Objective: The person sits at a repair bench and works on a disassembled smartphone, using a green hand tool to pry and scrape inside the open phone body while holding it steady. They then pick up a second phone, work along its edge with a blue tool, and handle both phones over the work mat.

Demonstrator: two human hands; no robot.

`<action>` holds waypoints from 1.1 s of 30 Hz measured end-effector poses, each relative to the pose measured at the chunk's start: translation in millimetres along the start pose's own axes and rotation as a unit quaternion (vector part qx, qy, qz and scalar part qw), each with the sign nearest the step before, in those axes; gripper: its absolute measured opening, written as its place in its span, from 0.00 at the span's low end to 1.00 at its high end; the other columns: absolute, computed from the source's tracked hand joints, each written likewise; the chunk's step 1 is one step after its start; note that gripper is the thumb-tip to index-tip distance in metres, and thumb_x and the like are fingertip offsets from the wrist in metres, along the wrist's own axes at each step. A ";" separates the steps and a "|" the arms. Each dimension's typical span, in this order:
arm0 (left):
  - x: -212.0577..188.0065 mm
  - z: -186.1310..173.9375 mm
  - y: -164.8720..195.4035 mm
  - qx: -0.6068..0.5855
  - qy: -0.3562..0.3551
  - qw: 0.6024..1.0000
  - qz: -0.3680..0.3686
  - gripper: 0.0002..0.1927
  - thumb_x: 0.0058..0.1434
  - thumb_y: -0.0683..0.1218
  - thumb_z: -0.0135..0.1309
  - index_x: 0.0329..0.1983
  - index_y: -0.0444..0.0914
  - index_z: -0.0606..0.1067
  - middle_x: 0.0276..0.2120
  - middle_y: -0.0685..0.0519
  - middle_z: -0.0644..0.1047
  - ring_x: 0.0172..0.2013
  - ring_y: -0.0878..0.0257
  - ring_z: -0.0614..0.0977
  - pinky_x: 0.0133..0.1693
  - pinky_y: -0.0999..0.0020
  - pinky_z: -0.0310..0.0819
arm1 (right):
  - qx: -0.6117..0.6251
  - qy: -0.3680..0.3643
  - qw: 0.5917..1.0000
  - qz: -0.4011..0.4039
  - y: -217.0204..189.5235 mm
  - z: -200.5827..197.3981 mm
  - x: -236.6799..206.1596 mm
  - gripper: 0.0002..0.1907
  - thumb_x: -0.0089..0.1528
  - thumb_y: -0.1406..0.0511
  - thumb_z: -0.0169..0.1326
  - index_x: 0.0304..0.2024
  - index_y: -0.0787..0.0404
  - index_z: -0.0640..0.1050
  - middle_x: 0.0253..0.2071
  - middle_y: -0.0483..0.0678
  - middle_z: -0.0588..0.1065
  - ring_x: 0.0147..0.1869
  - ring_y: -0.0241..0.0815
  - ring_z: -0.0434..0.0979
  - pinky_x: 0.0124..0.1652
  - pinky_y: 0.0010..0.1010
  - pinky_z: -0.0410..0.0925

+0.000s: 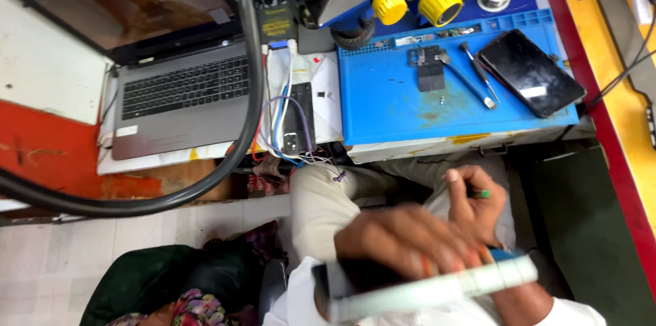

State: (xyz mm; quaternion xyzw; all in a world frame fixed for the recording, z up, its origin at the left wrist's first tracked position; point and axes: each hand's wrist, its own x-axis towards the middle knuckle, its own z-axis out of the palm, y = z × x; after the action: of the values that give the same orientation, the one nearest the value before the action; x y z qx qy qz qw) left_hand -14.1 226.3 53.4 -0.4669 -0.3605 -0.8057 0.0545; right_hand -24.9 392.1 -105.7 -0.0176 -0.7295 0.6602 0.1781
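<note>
At lower centre of the frame, a flat white rectangular device with a dark end (424,290) is gripped by the left hand (403,240), fingers curled over its edge. Just above right, a thin green-tipped tool (480,193) is pinched in the right hand (475,206). On the tabletop above lie a blue work mat (389,100) with a black smartphone (529,72), and an open grey laptop (181,100) at upper left.

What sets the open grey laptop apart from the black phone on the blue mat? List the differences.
The open grey laptop is far larger than the flat black phone. The laptop stands open with its screen raised and showing a dim picture; the phone lies flat with a dark screen. The laptop sits on the white surface at left, while the phone rests at an angle on the blue mat at right. Both sit apart from the person's hands.
</note>
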 end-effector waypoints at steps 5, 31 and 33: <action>19.5 33.2 7.0 -0.134 0.136 0.979 0.067 0.09 0.70 0.40 0.50 0.37 0.28 0.71 0.37 0.32 0.78 0.41 0.39 0.84 0.45 0.36 0.85 | -0.137 -0.055 0.988 -0.040 -18.1 -0.7 2.0 0.09 0.67 0.72 0.51 0.50 0.69 0.74 0.34 0.47 0.71 0.35 0.39 0.69 0.36 0.31 0.65; -52.7 -62.5 -24.2 -0.034 0.597 0.798 -0.077 0.16 0.58 0.28 0.58 0.48 0.30 0.73 0.42 0.44 0.80 0.44 0.54 0.84 0.50 0.58 0.81 | -0.432 -0.123 0.826 -0.339 -61.3 97.3 102.3 0.06 0.61 0.68 0.61 0.41 0.54 0.83 0.42 0.43 0.79 0.47 0.47 0.74 0.47 0.40 0.61; -58.3 -67.8 -29.2 -0.027 0.602 0.794 -0.082 0.16 0.57 0.28 0.58 0.48 0.30 0.73 0.41 0.44 0.80 0.44 0.54 0.84 0.50 0.58 0.81 | -0.419 -0.115 0.837 -0.332 -60.3 93.3 101.0 0.06 0.61 0.67 0.62 0.41 0.55 0.82 0.41 0.43 0.79 0.47 0.47 0.74 0.47 0.41 0.61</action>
State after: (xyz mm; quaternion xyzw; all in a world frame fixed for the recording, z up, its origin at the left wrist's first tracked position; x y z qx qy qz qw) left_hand -42.3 190.4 -28.9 0.1426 -0.2701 -0.9348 0.1813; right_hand -133.2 321.5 -29.4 0.2287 -0.9138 0.1899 0.2767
